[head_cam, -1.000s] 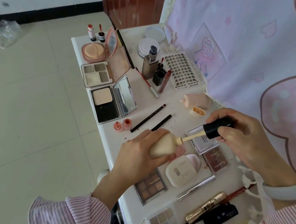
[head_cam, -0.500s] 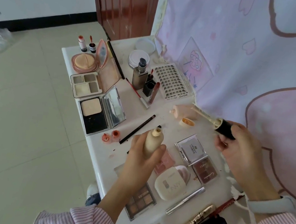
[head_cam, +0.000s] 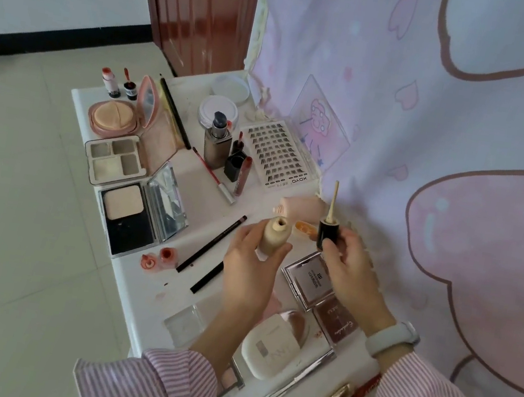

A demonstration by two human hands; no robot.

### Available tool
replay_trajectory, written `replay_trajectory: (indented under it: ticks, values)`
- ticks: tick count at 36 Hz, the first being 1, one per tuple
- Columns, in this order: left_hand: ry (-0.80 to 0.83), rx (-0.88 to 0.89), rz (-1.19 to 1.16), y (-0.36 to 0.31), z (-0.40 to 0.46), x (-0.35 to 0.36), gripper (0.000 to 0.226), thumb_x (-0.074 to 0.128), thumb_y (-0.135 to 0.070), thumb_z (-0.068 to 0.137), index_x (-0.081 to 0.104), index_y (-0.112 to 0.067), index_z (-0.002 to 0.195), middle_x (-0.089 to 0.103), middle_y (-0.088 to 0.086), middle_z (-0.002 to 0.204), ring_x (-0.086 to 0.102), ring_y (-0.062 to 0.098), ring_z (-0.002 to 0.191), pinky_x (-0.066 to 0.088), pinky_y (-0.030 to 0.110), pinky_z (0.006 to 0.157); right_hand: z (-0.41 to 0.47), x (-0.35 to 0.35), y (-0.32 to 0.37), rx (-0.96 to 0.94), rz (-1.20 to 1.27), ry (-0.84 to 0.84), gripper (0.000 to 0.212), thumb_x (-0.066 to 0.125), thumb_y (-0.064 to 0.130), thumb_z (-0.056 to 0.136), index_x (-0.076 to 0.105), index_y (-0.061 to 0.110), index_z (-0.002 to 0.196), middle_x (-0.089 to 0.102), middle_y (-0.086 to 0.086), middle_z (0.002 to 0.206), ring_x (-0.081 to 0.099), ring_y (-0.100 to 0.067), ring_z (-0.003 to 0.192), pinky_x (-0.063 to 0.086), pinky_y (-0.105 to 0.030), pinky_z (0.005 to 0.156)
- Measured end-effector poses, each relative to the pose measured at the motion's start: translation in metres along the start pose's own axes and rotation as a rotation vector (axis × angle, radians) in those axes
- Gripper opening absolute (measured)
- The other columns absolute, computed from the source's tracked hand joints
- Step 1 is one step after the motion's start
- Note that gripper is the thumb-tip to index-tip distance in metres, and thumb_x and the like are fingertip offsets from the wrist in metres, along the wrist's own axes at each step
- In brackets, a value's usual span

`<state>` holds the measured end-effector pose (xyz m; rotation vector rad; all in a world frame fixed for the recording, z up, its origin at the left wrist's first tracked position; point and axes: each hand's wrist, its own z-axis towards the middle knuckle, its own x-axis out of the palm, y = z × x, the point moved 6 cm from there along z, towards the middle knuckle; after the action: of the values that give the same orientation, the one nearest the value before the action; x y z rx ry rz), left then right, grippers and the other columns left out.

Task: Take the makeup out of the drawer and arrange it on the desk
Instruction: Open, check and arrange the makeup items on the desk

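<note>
Holding the open concealer bottle (head_cam: 275,239) in my left hand (head_cam: 250,265), my right hand (head_cam: 344,263) pinching its wand cap (head_cam: 328,234) beside; next, probably set both upright on the desk (head_cam: 207,189).

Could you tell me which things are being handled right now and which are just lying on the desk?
In use:
- beige bottle, open, held in the left hand
- black cap with wand, wand pointing up, held in the right hand

Lying about:
- powder compact, open
- lash tray
- two black pencils
- white case
</note>
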<state>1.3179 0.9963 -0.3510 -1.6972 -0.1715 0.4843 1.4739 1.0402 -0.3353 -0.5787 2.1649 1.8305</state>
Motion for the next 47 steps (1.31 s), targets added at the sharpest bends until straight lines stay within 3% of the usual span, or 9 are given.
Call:
replay_trajectory:
  ticks: [3,8,13,19,28,32,38,41,47]
  values:
    - [-0.015,0.005,0.030,0.002,0.004,0.004,0.036,0.074,-0.016,0.077,0.062,-0.026,0.109,0.040,-0.024,0.094,0.045,-0.006,0.085,0.029,-0.004,0.074,0.003,0.001,-0.001,-0.030,-0.091,-0.031,0.015,0.050,0.016,0.093,0.051,0.019,0.108,0.059,0.012,0.098,0.054,0.014,0.083,0.036,0.004,0.065]
    - [-0.010,0.057,0.102,0.005,0.011,0.012,0.037,0.076,-0.020,0.075,0.066,-0.019,0.110,0.055,-0.014,0.101,0.054,0.005,0.092,0.037,0.006,0.079,0.009,-0.001,-0.014,-0.028,-0.072,-0.101,0.018,0.059,0.018,0.088,0.055,0.021,0.105,0.056,0.008,0.094,0.049,0.003,0.080,0.036,0.000,0.065]
    - [-0.002,0.062,0.109,0.008,0.014,0.019,0.038,0.077,-0.018,0.073,0.067,-0.018,0.109,0.055,-0.013,0.100,0.055,0.009,0.092,0.046,0.024,0.082,0.013,-0.001,-0.016,-0.065,-0.080,-0.093,0.019,0.062,0.014,0.085,0.058,0.019,0.103,0.055,0.008,0.090,0.049,0.006,0.074,0.037,-0.002,0.067]
    - [0.044,0.075,0.104,0.009,0.015,0.027,0.035,0.076,-0.018,0.073,0.068,-0.020,0.107,0.059,-0.009,0.100,0.056,0.008,0.092,0.039,0.009,0.078,0.018,0.000,-0.025,-0.115,-0.289,-0.072,0.021,0.068,0.020,0.080,0.058,0.021,0.099,0.054,0.006,0.089,0.046,-0.006,0.079,0.034,-0.006,0.069]
    - [0.083,0.118,0.079,0.004,0.018,0.033,0.037,0.077,-0.012,0.071,0.069,-0.020,0.106,0.060,-0.012,0.093,0.057,0.008,0.091,0.044,0.019,0.082,0.020,-0.006,-0.026,-0.147,-0.353,-0.080,0.027,0.070,0.013,0.078,0.062,0.014,0.103,0.048,0.021,0.085,0.046,-0.010,0.083,0.034,-0.012,0.071]
    - [0.097,0.131,0.111,0.005,0.020,0.036,0.039,0.077,-0.010,0.070,0.068,-0.019,0.107,0.063,-0.006,0.095,0.059,0.012,0.090,0.044,0.023,0.081,0.024,-0.015,-0.026,-0.126,-0.373,-0.135,0.024,0.070,0.013,0.078,0.061,0.016,0.100,0.046,0.021,0.081,0.044,-0.003,0.077,0.031,0.000,0.069]
    - [0.155,0.173,0.117,0.000,0.019,0.045,0.035,0.075,-0.014,0.074,0.068,-0.021,0.107,0.061,-0.011,0.091,0.057,0.010,0.086,0.039,0.009,0.076,0.031,-0.019,-0.036,-0.054,-0.285,-0.140,0.025,0.070,0.015,0.077,0.063,0.013,0.101,0.062,-0.001,0.096,0.057,-0.016,0.090,0.043,-0.021,0.077]
    - [0.166,0.209,0.150,0.002,0.018,0.048,0.037,0.075,-0.014,0.075,0.067,-0.024,0.110,0.065,-0.009,0.098,0.058,0.011,0.089,0.042,0.014,0.080,0.029,-0.021,-0.036,-0.023,-0.256,-0.145,0.021,0.070,0.017,0.077,0.062,0.016,0.097,0.062,0.005,0.090,0.058,-0.009,0.082,0.039,-0.004,0.068]
    - [0.167,0.219,0.167,0.011,0.014,0.048,0.039,0.076,-0.016,0.074,0.066,-0.022,0.112,0.067,-0.008,0.106,0.059,0.013,0.096,0.047,0.030,0.086,0.022,-0.022,-0.033,-0.039,-0.216,-0.135,0.013,0.068,0.008,0.080,0.061,0.015,0.089,0.058,0.017,0.079,0.055,0.014,0.072,0.036,0.001,0.062]
